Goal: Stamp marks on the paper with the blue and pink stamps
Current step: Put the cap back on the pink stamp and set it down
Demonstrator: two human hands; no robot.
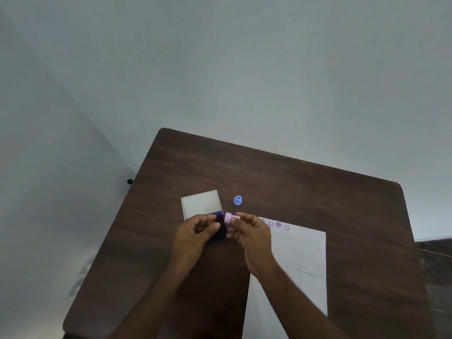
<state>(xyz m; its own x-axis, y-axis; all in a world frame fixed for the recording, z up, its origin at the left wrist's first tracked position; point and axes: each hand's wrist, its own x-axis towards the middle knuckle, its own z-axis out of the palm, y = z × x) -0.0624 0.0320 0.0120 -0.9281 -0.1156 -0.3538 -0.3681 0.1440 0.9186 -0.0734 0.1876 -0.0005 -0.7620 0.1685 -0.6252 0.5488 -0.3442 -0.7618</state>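
My right hand (252, 234) pinches the pink stamp (229, 218), which lies tilted on its side just above the dark ink pad (220, 227). Curled around the near side of that ink pad is my left hand (198, 232), which holds it on the table. The pad's white lid (200, 204) lies open behind it. The blue stamp (237, 200) stands upright on the table, a little beyond both hands. The white paper (300, 260) lies to the right, with several purple round marks (275, 224) in a row along its far edge.
The brown wooden table (293, 182) has rounded corners and stands against a pale wall. A small black round object (129, 181) sits on the floor beside the table's left edge. A dark surface shows at the far right.
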